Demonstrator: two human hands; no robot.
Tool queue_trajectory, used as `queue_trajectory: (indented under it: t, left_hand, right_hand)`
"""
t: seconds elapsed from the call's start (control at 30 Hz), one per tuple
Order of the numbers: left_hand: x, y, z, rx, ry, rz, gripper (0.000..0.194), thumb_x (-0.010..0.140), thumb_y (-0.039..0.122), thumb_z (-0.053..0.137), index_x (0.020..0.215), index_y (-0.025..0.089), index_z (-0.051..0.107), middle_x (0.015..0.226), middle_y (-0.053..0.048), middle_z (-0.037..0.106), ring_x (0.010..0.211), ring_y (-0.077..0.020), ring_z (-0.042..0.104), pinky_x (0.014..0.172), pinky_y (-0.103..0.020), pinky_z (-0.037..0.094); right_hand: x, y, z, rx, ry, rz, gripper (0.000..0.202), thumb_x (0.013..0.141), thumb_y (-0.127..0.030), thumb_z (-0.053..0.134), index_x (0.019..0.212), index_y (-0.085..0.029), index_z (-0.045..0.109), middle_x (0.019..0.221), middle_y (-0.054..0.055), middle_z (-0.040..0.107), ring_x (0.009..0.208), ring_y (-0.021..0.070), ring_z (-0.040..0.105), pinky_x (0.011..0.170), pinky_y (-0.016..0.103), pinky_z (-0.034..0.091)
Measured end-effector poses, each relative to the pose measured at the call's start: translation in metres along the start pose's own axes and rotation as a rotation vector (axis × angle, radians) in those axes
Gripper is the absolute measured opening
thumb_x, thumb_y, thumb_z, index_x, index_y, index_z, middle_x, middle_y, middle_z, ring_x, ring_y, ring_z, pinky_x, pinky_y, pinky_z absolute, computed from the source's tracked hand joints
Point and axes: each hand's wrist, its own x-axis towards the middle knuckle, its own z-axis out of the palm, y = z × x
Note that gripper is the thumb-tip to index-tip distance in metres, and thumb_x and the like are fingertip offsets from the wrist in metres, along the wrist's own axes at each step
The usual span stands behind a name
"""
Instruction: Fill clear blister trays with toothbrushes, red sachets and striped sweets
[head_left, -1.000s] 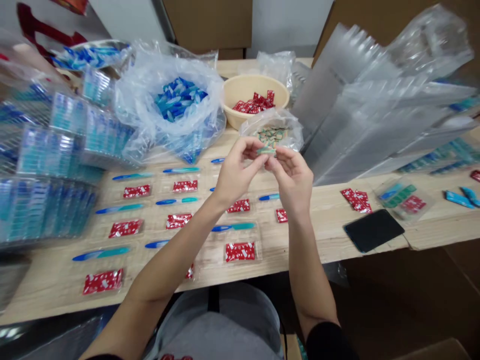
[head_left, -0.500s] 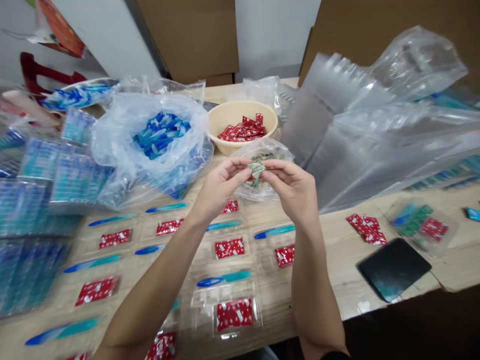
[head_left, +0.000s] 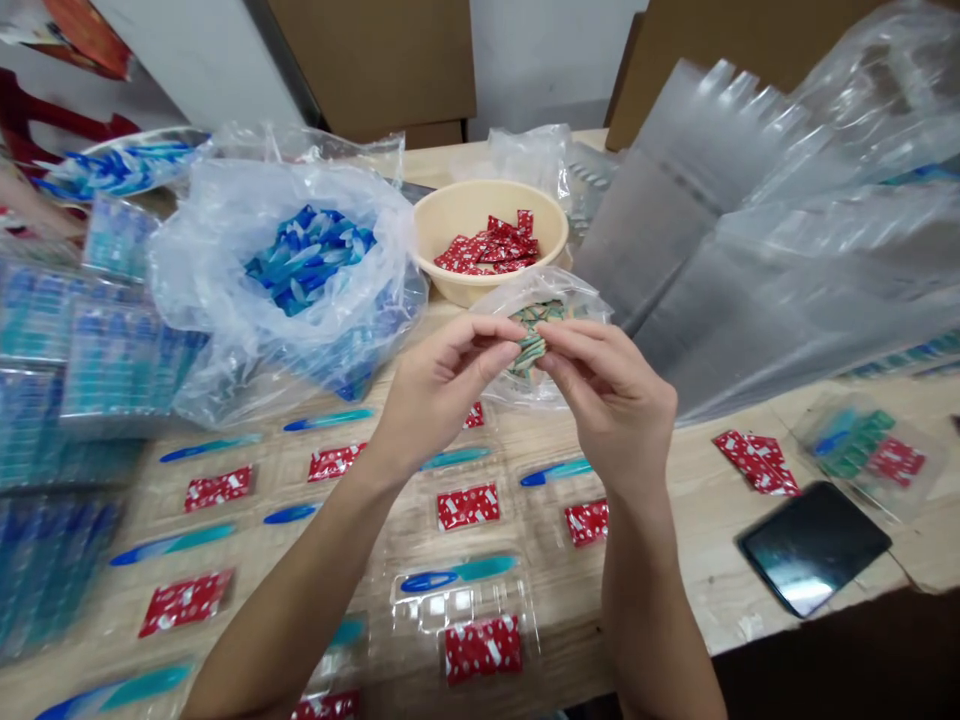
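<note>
Pale wood table (head_left: 705, 500): front edge runs obliquely at lower right; a strip of surface shows between the right forearm and the phone.
Grey plastic bags (head_left: 780, 320): stacked at right, near edge behind the right hand, leaving a narrow gap.
Blue-filled bag (head_left: 217, 270): translucent, mouth spread open, left of the bowl.
Cream bowl (head_left: 457, 290): round rim, red packets inside, behind the small bag.
Small clear bag (head_left: 577, 295): open, holding green pieces, directly beyond the fingertips.
Left hand (head_left: 442, 385): nearly closed, thumb and forefinger pinching the green-striped piece.
Right hand (head_left: 619, 390): likewise in a fingertip pinch, at the piece's other side.
Front tray (head_left: 416, 640): clear, edges intact where visible, between the forearms; carries a blue implement (head_left: 459, 574) and a red packet (head_left: 482, 648).
Phone (head_left: 814, 548): dark, near the table's front edge.
Green-striped piece (head_left: 531, 350): between both hands' fingertips; single or several, cannot tell.
</note>
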Motion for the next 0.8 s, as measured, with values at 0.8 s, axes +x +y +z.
queue_trajectory:
  t: [0.8]
  left_hand:
    - [-0.006,-0.005,0.004,-0.153,-0.087,-0.082,0.007,0.084,0.021,0.061,0.086,0.021,0.068,0.085,-0.001,0.07,0.079,-0.0132,0.066,0.074,-0.027,0.055]
  right_hand:
    - [-0.033,0.021,0.016,0.36,0.123,0.314,0.021,0.081,-0.022,0.067,0.1,-0.03,0.07,0.092,-0.002,0.075,0.078,0.0125,0.069,0.073,0.029,0.06]
